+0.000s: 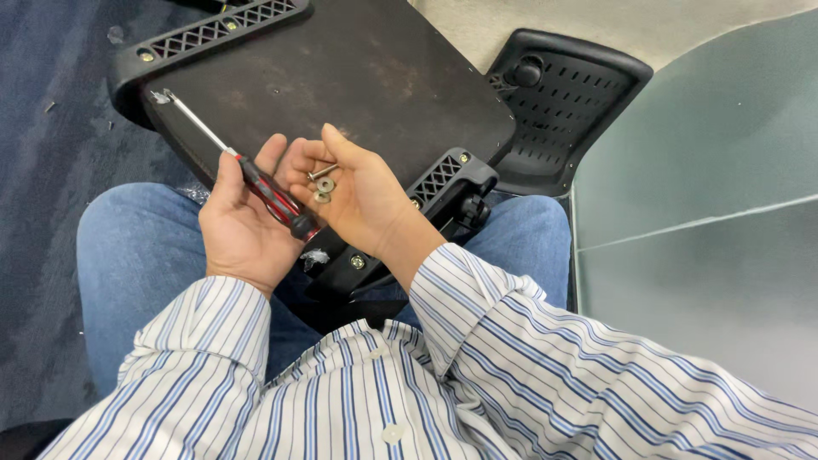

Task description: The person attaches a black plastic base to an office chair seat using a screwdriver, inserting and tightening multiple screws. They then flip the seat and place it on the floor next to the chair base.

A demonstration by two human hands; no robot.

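The left hand (241, 223) gripped a red-and-black screwdriver (247, 175). The right hand (358, 194) lay cupped, palm up, cradling a screw and two washers (323, 183). Both hands hovered above an upturned chair seat (358, 85) resting on the person's lap.

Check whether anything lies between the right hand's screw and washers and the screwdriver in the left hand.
Nothing visible does. The screw and washers lie in the right hand, beside the screwdriver held by the left hand.
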